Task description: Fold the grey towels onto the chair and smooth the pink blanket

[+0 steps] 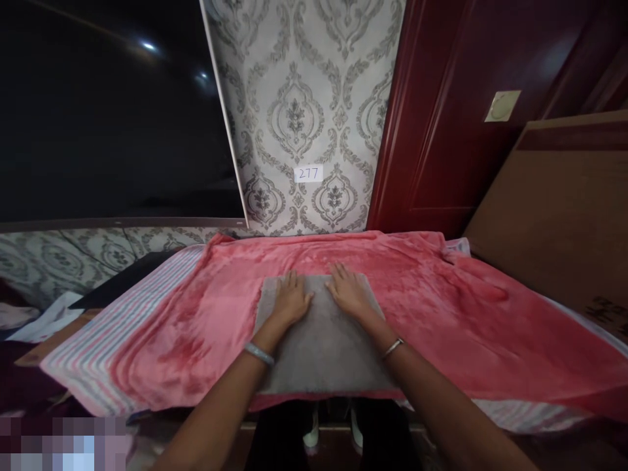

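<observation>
Left hand (290, 299) and right hand (348, 291) flat on a gray cloth (324, 347), fingers close together, gripping nothing. Cloth at the near middle of a pink blanket (432, 307), striped sheet (88, 340) beneath. Probably soft, light and limp; corners likely the easiest hold.

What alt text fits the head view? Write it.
The left hand and right hand rest flat on a grey cloth lying on a pink fleece blanket, which is spread over a striped sheet. Damask wallpaper and a dark red door stand behind.
</observation>
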### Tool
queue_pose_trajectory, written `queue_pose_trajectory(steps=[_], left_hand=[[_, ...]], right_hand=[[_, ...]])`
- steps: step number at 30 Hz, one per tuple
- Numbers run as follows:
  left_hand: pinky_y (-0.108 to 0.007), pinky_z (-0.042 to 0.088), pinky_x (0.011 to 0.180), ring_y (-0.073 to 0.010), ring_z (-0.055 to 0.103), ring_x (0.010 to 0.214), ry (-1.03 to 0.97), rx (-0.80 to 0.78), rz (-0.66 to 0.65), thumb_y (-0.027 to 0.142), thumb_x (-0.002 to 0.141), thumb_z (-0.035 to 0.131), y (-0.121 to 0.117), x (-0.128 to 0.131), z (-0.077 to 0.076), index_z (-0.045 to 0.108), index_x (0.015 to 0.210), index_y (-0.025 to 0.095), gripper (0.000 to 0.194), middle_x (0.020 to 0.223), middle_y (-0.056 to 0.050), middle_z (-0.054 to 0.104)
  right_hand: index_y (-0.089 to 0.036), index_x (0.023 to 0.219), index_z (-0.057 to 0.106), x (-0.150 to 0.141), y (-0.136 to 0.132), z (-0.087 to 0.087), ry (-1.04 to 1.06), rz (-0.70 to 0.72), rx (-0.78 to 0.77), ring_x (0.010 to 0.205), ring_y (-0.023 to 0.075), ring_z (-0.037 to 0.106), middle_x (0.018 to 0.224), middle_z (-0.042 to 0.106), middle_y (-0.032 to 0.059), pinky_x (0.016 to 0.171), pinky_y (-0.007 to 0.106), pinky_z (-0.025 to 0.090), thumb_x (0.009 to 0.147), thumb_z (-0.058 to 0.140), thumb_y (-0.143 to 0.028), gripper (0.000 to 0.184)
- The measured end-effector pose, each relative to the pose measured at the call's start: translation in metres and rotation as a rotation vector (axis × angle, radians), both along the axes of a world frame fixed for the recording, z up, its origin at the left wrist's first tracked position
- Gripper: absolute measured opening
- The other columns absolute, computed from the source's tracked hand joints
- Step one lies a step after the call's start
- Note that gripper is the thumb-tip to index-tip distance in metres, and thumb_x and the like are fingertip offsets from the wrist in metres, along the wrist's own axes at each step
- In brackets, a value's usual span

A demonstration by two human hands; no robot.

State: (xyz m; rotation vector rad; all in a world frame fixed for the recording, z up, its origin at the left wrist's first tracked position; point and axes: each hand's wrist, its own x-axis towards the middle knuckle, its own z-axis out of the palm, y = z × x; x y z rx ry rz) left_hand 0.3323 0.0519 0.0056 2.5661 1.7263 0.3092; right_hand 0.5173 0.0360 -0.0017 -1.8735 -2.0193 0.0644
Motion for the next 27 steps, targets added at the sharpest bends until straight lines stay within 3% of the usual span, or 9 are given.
queue_pose_trajectory(steps=[4, 7, 16, 21, 27], left_hand=[[-0.058, 0.011, 0.125, -0.0337, 0.017, 0.156, 0.064, -0.035, 0.041, 0.048, 0.101, 0.037, 0.006, -0.005, -0.030, 0.034, 0.157, 0.010, 0.068, 0.165, -0.020, 0.026], [-0.058, 0.011, 0.125, -0.0332, 0.017, 0.156, 0.068, -0.023, 0.033, 0.050, 0.101, 0.035, 0.008, -0.010, -0.039, 0.034, 0.158, 0.011, 0.069, 0.166, -0.020, 0.026], [-0.058, 0.010, 0.125, -0.0321, 0.016, 0.156, 0.011, -0.033, 0.078, 0.051, 0.100, 0.040, 0.005, -0.011, -0.027, 0.037, 0.157, 0.017, 0.067, 0.167, -0.017, 0.024], [-0.058, 0.011, 0.125, -0.0309, 0.016, 0.156, 0.004, -0.111, 0.130, 0.051, 0.100, 0.038, 0.002, -0.027, -0.016, 0.032, 0.159, 0.014, 0.069, 0.167, -0.018, 0.021], [-0.059, 0.022, 0.122, -0.0313, 0.009, 0.157, 0.059, -0.123, 0.199, 0.049, 0.101, 0.036, -0.002, -0.051, -0.023, 0.030, 0.160, 0.017, 0.067, 0.169, -0.014, 0.013]], right_hand=[[-0.024, 0.159, 0.036, 0.002, 0.004, -0.032, -0.052, -0.026, -0.134, 0.153, 0.0308, 0.019, 0.167, 0.025, 0.0096, 0.122, 0.057, 0.013, 0.105, 0.035, -0.044, 0.058], [-0.026, 0.159, 0.034, 0.006, 0.005, -0.045, -0.038, -0.030, -0.146, 0.154, 0.0293, 0.016, 0.168, 0.022, 0.0076, 0.122, 0.055, 0.012, 0.105, 0.033, -0.047, 0.058], [-0.024, 0.160, 0.033, 0.005, 0.004, -0.039, -0.037, -0.031, -0.143, 0.154, 0.0292, 0.017, 0.167, 0.023, 0.0077, 0.122, 0.055, 0.013, 0.105, 0.033, -0.046, 0.059], [-0.023, 0.160, 0.034, 0.004, 0.003, -0.038, -0.042, -0.031, -0.144, 0.154, 0.0291, 0.018, 0.167, 0.024, 0.0096, 0.122, 0.054, 0.013, 0.105, 0.033, -0.046, 0.059], [-0.024, 0.160, 0.033, 0.004, 0.005, -0.041, -0.043, -0.032, -0.154, 0.154, 0.0297, 0.016, 0.167, 0.023, 0.0087, 0.122, 0.055, 0.013, 0.105, 0.033, -0.044, 0.058]])
